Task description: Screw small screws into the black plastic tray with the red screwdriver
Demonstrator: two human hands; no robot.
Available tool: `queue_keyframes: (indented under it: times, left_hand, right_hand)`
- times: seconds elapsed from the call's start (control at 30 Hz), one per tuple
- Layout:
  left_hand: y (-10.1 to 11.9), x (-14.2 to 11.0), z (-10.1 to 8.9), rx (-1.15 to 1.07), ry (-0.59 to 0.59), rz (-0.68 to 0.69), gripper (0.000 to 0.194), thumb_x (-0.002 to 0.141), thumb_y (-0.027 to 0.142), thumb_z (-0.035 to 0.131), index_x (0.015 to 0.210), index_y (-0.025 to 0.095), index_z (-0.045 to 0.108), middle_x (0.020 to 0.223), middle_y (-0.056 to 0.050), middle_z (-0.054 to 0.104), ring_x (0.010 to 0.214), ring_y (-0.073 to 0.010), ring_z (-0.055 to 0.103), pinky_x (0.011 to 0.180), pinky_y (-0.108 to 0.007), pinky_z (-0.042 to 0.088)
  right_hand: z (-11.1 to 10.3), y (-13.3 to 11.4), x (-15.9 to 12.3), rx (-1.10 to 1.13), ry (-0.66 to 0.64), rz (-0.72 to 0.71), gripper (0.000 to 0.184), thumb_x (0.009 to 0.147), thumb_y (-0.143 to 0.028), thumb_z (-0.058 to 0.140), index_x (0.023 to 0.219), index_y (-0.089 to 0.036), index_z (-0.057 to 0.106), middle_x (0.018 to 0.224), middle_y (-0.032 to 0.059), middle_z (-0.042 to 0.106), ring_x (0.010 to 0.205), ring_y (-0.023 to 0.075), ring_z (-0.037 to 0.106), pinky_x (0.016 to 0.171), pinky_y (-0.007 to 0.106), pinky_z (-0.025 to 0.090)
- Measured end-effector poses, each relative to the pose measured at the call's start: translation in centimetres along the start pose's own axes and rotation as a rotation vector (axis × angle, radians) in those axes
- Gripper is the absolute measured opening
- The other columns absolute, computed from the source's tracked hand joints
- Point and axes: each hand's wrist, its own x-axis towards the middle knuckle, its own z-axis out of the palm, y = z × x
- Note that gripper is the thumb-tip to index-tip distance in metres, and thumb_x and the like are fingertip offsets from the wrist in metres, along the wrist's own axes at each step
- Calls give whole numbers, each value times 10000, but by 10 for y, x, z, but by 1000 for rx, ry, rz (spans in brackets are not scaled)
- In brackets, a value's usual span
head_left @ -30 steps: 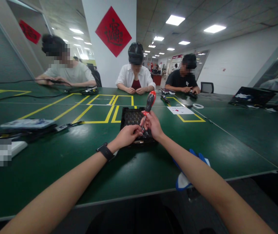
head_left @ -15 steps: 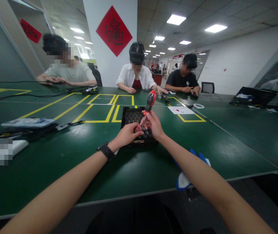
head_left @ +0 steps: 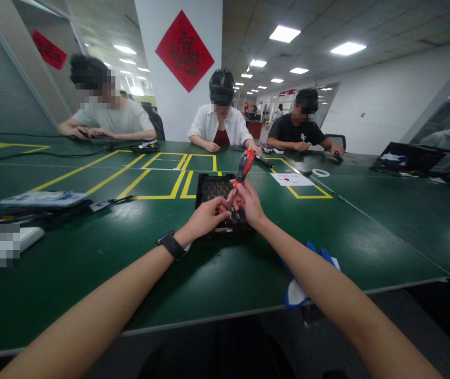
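Observation:
A screwdriver with a red and black handle stands tilted, handle up, over a black tray on the table. My right hand has its fingers closed round it just below the handle. At the lower end of the shaft, the fingertips of my left hand are pinched together; whatever small thing they hold is hidden. Dark contents in the tray are too unclear to name, and both hands cover part of them.
Blue and white gloves lie by the table's front edge under my right forearm. To the left are a flat box-like thing and cables. A paper sheet and a white ring lie right. Several people sit across the table.
My hands and the screwdriver keep nearly the same pose. Across the table, the person in black has moved a hand outward to the right with a dark object.

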Motion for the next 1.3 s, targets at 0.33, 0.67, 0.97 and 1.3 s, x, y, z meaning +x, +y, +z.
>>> queue_keyframes:
  times: [0.33, 0.67, 0.97, 1.3]
  left_hand:
    - [-4, 0, 0, 75, -10, -14, 200, 746, 358, 602, 807, 168, 614, 752, -8, 643, 670, -127, 558, 658, -248, 434]
    - [-2, -1, 0, 86, -11, 7, 199, 782, 346, 554, 823, 172, 640, 810, -22, 666, 713, -141, 571, 689, -260, 430]
    - [-4, -1, 1, 92, 14, -51, 254, 725, 415, 619, 798, 172, 606, 715, -1, 628, 631, -123, 543, 612, -242, 416]
    - [7, 0, -3, 69, 57, -92, 327, 788, 475, 514, 794, 166, 623, 687, 0, 612, 618, -127, 523, 589, -245, 384]
  right_hand:
    - [0, -1, -1, 0, -30, -2, 318, 878, -434, 420, 1066, -189, 496, 626, -29, 586, 394, 50, 431, 391, 175, 316]
    - [0, -1, -1, -4, -41, 13, 322, 875, -437, 425, 1043, -177, 513, 642, -25, 592, 395, 43, 425, 396, 173, 325]
    - [1, -1, -1, -15, -15, -14, 320, 875, -456, 423, 1039, -190, 496, 634, -34, 579, 390, 44, 430, 390, 173, 324]
    - [1, -3, -1, -20, -23, -7, 315, 871, -452, 434, 1036, -190, 490, 629, -35, 579, 398, 47, 431, 399, 176, 322]
